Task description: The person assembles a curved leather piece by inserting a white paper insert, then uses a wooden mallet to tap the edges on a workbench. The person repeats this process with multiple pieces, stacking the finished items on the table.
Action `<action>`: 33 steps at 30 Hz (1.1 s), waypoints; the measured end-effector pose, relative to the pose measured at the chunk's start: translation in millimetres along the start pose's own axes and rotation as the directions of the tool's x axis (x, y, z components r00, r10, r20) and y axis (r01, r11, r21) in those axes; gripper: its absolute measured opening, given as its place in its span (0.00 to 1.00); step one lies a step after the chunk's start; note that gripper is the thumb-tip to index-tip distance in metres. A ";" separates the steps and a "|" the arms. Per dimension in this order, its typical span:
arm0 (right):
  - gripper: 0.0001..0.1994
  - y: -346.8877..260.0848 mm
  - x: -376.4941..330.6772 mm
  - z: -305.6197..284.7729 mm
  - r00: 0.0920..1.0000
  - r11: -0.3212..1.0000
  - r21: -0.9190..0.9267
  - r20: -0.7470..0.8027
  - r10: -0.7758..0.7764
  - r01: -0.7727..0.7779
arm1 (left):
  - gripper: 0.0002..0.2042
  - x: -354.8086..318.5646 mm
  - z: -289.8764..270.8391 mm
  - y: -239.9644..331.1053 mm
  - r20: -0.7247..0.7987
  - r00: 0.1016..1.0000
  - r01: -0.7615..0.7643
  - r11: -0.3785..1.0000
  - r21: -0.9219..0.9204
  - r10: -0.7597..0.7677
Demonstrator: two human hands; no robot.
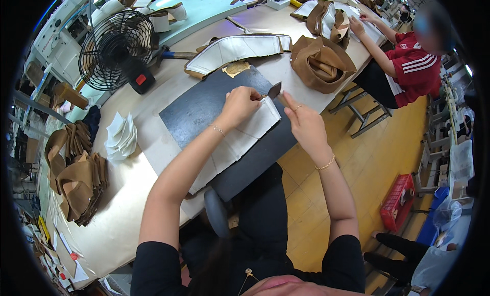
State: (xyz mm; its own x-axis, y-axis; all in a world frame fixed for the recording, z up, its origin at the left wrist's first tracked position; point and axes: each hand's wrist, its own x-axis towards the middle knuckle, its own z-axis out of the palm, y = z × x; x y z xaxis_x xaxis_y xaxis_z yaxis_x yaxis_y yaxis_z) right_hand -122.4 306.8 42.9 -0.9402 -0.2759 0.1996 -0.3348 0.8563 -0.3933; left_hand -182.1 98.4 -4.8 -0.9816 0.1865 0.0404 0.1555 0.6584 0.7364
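A long white-backed brown strip [239, 143] lies across the dark board [191, 112] in front of me. My left hand [240, 106] is closed at the strip's far end, its fingertips pinching the edge there. My right hand [306, 123] is wrapped round the handle of what looks like a hammer [274, 90], its dark flat metal head beside that same end, close to my left fingertips. Whether the head touches the strip I cannot tell. Behind the board rests another curved white-lined brown piece [237, 48].
A black wire fan [116, 50] stands at the far left, beside a wooden-handled tool [178, 55]. White pieces [121, 136] and brown stacks [81, 186] lie left. A brown bundle [322, 65] lies at the far right. A person in red [416, 66] sits beyond; a red crate [397, 201] is below right.
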 end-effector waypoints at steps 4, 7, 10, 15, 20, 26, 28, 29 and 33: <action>0.20 -0.1 8.4 4.1 0.996 0.995 -0.094 0.081 0.033 -0.025 | 0.11 -14.8 6.2 7.6 -0.083 0.982 -0.149 0.962 0.229 0.172; 0.19 -15.4 13.1 -0.8 1.000 1.000 0.011 -0.022 -0.010 0.010 | 0.07 -20.7 17.3 -2.4 -0.169 0.914 -0.273 0.867 0.416 0.369; 0.20 -28.2 17.0 -2.7 0.995 0.999 0.041 -0.096 -0.001 0.005 | 0.06 -19.8 23.9 -7.3 -0.191 0.843 -0.328 0.763 0.557 0.502; 0.20 -12.8 26.1 -0.1 0.999 0.990 -0.138 0.038 0.010 -0.004 | 0.07 -17.3 24.0 -4.2 -0.140 0.813 -0.349 0.666 0.659 0.565; 0.20 -19.6 20.1 7.1 0.995 0.997 -0.075 -0.097 0.015 -0.022 | 0.06 -19.9 22.9 -5.5 -0.155 0.796 -0.378 0.679 0.630 0.586; 0.20 -14.0 20.3 8.7 1.000 0.995 -0.095 0.026 0.008 -0.006 | 0.07 -26.5 1.9 -1.9 -0.090 0.983 -0.143 0.978 0.152 0.158; 0.20 -23.7 19.3 3.5 0.995 0.998 -0.044 -0.096 -0.037 0.033 | 0.08 -29.2 5.8 -1.1 -0.083 0.949 -0.253 0.889 0.381 0.305; 0.20 -24.6 17.0 5.1 0.994 0.997 -0.061 -0.099 -0.044 0.038 | 0.09 -31.7 8.0 -0.3 -0.062 0.926 -0.299 0.821 0.486 0.373; 0.20 -18.0 10.8 15.3 1.000 0.996 -0.089 0.017 -0.023 0.024 | 0.08 -31.0 3.9 -2.5 -0.102 0.963 -0.210 0.930 0.301 0.251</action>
State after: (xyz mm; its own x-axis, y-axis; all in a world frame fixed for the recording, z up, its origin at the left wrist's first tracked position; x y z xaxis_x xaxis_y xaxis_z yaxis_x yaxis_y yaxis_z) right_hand -127.5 281.8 38.4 -0.9332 -0.3029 0.1932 -0.3507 0.8846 -0.3073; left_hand -151.6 93.9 -10.5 -0.9172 0.2702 0.2927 0.3845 0.7925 0.4734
